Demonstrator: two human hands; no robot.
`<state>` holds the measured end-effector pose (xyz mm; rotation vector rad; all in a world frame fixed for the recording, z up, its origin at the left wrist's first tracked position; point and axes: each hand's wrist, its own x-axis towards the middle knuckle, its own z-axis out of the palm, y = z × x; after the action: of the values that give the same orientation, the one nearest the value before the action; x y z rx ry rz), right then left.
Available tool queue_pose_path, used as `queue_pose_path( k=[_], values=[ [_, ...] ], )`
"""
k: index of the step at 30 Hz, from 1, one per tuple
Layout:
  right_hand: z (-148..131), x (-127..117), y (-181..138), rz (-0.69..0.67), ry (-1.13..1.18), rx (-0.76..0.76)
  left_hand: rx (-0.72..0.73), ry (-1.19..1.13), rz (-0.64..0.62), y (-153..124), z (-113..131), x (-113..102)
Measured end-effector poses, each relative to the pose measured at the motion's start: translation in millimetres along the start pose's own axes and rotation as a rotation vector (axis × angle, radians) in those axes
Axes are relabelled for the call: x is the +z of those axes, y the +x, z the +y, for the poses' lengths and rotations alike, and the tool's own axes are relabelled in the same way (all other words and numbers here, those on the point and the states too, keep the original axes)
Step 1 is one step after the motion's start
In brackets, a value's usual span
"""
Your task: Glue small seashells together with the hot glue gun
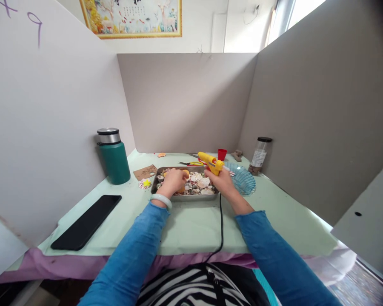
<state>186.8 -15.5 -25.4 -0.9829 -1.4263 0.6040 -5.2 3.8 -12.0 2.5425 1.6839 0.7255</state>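
Observation:
A metal tray (184, 197) full of mixed seashells (204, 182) sits in the middle of the table. Over its left part is my left hand (175, 180), fingers curled down and drawn together; whatever they may pinch is hidden. My right hand (221, 180) is wrapped round a yellow glue gun (210, 162) at the tray's right corner. From below that hand a black cord (222, 225) runs to the table's front edge. Just right of my right hand lies a blue scalloped glass plate (245, 180). Yellow-handled scissors (194, 163) lie behind the tray.
At the left stand a green bottle (115, 161) and a black phone (87, 222) lying flat. A brown card (145, 172) and a small flower-like piece (144, 183) lie beside the tray. Behind are a red cup (222, 154) and a clear jar (260, 156). Grey panels (185, 102) enclose the table.

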Motion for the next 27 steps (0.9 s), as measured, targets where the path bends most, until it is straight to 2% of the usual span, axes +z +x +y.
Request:
queue_pose_path(
  k=[5,8,10,12,14,17,19,22,27],
  values=[
    [-5,1,-2,0.020,-0.052,0.050,0.099,0.130,-0.143,2,11,6],
    [-5,1,-2,0.011,-0.061,0.055,0.099,0.107,-0.107,3,14,8],
    [-4,1,-2,-0.001,-0.056,0.059,0.054,0.006,-0.048,4,14,7],
    [-4,1,-2,-0.009,-0.036,0.065,-0.008,-0.205,0.002,4,13,5],
    [-5,1,-2,-0.014,-0.002,0.073,-0.083,-0.556,-0.008,3,13,2],
    [-8,0,-3,-0.045,0.080,0.075,-0.185,-1.224,-0.136,1,13,-4],
    [-11,-2,-4,-0.086,0.163,0.074,-0.228,-1.537,-0.226,-1,14,-8],
    [-17,-4,-7,-0.155,0.281,0.090,-0.294,-1.736,-0.261,-3,13,-12],
    [-23,-7,-9,-0.241,0.364,0.160,-0.391,-1.881,-0.198,-2,9,-15]
  ],
)
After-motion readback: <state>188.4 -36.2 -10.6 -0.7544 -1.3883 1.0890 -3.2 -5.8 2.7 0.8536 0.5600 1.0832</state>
